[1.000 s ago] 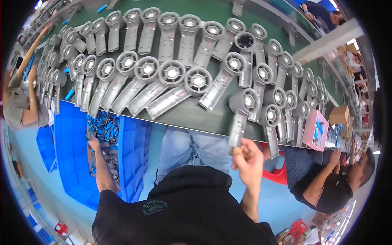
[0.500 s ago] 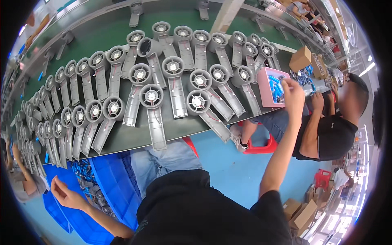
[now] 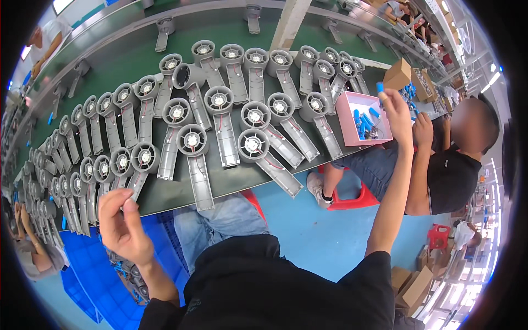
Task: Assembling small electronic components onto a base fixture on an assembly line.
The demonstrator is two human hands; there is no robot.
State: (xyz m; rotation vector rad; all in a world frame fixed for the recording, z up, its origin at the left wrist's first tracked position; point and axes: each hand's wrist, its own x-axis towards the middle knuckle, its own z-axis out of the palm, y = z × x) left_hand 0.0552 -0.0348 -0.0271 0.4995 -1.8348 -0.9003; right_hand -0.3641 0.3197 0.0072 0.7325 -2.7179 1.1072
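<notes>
- Since half a second ago, the right hand [image 3: 397, 113] has lifted off the pink box [image 3: 364, 118] and now pinches a small blue cylinder [image 3: 379, 87] between thumb and fingertips, held up just above the box's far right corner.
- That pink box sits on the green surface [image 3: 110, 74] at its near edge; more blue cylinders [image 3: 360, 122] and some thin wires lie inside it.
- At the lower left, the left hand [image 3: 122, 225] has risen to the near edge of the surface; its fingers are curled with thumb against fingertips, and whether its grip has hold of anything cannot be told.
- Just above that hand lie grey handled housings with round fan grilles [image 3: 191, 140], laid in crowded rows across the surface, handles pointing toward the person.
- Below the left hand stands a blue plastic crate [image 3: 99, 275] on the floor, with small dark parts in it.
- Right of the pink box sits another person in a black shirt [image 3: 451, 176], hands raised near the box, on a red stool [image 3: 357, 201].
- Beyond them stands a brown cardboard box [image 3: 398, 74].
</notes>
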